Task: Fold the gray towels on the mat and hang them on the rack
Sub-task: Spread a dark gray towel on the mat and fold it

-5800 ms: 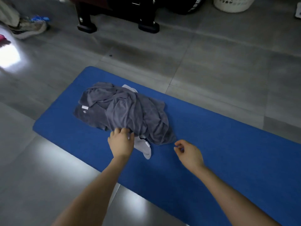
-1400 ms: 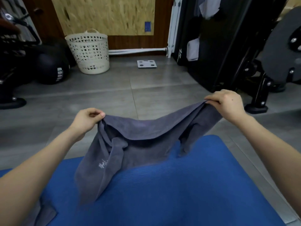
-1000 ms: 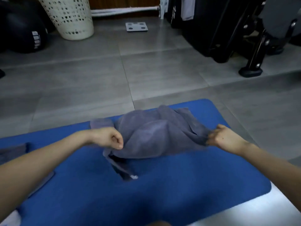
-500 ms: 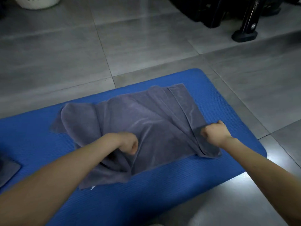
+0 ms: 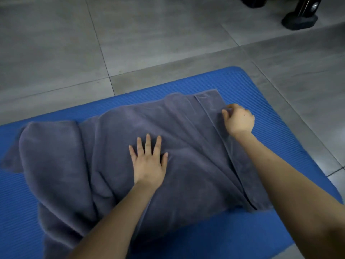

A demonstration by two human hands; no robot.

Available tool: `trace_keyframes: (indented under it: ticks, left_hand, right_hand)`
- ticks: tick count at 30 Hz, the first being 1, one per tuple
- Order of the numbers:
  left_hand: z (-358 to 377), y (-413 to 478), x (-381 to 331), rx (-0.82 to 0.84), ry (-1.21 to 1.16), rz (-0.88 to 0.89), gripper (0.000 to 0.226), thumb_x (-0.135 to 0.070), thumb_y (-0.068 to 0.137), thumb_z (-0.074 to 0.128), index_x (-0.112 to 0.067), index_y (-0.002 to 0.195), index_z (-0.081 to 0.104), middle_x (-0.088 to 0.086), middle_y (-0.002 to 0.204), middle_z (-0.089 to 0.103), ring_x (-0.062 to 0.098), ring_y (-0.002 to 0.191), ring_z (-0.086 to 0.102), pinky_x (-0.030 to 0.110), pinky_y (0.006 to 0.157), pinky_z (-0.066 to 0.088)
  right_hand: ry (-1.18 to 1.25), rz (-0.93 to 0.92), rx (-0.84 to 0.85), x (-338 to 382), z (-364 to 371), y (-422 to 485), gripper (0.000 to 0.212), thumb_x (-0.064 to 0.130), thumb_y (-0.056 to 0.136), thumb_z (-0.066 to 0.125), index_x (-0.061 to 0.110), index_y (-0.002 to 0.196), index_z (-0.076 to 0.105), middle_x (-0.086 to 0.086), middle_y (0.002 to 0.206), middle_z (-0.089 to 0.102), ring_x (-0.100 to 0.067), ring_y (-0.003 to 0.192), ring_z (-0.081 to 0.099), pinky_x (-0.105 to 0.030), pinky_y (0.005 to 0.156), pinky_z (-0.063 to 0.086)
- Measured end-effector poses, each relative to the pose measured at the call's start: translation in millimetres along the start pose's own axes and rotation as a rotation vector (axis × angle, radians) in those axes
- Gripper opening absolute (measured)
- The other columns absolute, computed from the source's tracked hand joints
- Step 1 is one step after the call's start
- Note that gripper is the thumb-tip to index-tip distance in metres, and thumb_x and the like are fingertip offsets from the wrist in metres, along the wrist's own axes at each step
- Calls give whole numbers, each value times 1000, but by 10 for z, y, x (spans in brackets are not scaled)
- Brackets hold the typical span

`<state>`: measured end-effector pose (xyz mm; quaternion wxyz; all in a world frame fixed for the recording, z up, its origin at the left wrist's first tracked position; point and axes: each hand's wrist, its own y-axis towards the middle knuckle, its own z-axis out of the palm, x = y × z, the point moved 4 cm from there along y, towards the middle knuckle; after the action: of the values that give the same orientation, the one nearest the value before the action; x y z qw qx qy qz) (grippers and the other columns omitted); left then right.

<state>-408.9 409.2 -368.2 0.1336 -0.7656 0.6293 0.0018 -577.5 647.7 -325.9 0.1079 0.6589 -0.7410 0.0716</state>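
Gray towel [image 5: 104,156] lies rumpled across the mat's [image 5: 240,79] right end. L hand [image 5: 149,163] flat on its middle, fingers straight, pressing; R hand [image 5: 239,118] pinches the turned-over strip nr the mat's far-right corner. Soft, limp, light, prob. clings to foam: take it by corners/hem.

Left hand [image 5: 149,163] flat and open, right hand [image 5: 239,119] curled into a pinch

Left one's palm down on the gray towel [image 5: 74,156], fingers [image 5: 147,144] straight and a bit spread, thumb out to the side, bare forearm coming up from the bottom edge and leaning right. Right one's further out and off to the right, back of the hand up, fingers curled under and nipping a fold of the same towel. Its forearm runs in from the lower right corner, wrist pretty much straight. Hands are well apart.
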Motion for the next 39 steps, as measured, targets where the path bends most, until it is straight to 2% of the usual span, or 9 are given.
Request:
trace_keyframes:
  ticks: [6, 10, 15, 19, 22, 27, 31, 34, 39]
  left_hand:
    - [182, 76, 52, -114, -17, -14, 58, -47, 91, 26, -21, 142, 39, 11, 149, 36, 37, 139, 25, 57, 111, 9]
    - [191, 82, 38, -109, -22, 1, 58, -46, 90, 29, -20, 141, 41, 13, 148, 37, 38, 139, 24, 60, 111, 11]
    - [193, 93, 45, -104, -14, -9, 60, -46, 88, 29, -21, 142, 39, 12, 149, 35, 37, 140, 22, 59, 112, 9]
    - [191, 100, 57, -85, -11, -20, 61, -48, 88, 29, -23, 143, 36, 11, 150, 34, 36, 140, 22, 59, 112, 8]
    - [186, 104, 64, -73, -4, -16, 61, -49, 89, 27, -23, 143, 35, 11, 150, 33, 37, 140, 22, 58, 112, 7]
    - [174, 108, 61, -27, 34, -27, 66, -53, 89, 11, -27, 148, 20, 9, 156, 18, 34, 144, 9, 56, 113, -2]
    - [146, 103, 55, 23, 35, -28, 62, -54, 91, 2, -31, 149, -6, 5, 158, -8, 31, 143, -14, 56, 112, -13]
    - [73, 90, 71, 190, 37, 23, 61, -55, 95, 13, -35, 147, -11, 5, 157, -18, 32, 141, -22, 57, 113, -12]
    - [-314, -103, 282, 254, 230, 199, 58, -56, 95, 14, -39, 147, -6, 5, 159, 0, 31, 145, -5, 55, 115, -5]
  right_hand:
    - [-44, 145, -26, 88, 316, 495, 47, 42, 93, 50, 8, 125, 52, -18, 125, 55, -36, 118, 46, -42, 98, 32]
    - [-14, 157, -27, 156, 366, 670, 30, 35, 89, 57, 14, 111, 62, -12, 116, 63, -32, 114, 51, -40, 96, 31]
    - [89, 247, -242, 115, 75, 1077, 21, 34, 89, 56, 21, 104, 63, -7, 113, 64, -29, 111, 54, -37, 95, 31]
    - [71, 272, -76, -21, 151, 1222, 36, 47, 89, 52, 25, 116, 59, -8, 122, 61, -30, 121, 48, -40, 101, 30]
    - [87, 237, -40, -199, 183, 925, 47, 49, 92, 47, 21, 129, 51, -10, 128, 57, -32, 124, 44, -44, 103, 28]
    - [-73, 113, -171, -858, -168, -208, 43, 39, 91, 45, 10, 119, 60, -21, 114, 61, -42, 106, 53, -48, 87, 37]
    - [-186, 237, -229, -1454, -315, -1099, 41, 35, 88, 48, 6, 112, 64, -28, 104, 61, -47, 95, 54, -51, 80, 39]
    - [-190, 302, -96, -1612, -219, -1383, 34, 31, 91, 56, 9, 118, 61, -25, 106, 61, -43, 99, 54, -46, 85, 34]
    - [-189, 323, -57, -1713, -263, -1462, 26, 20, 92, 53, 13, 116, 62, -21, 108, 59, -38, 100, 52, -43, 91, 27]
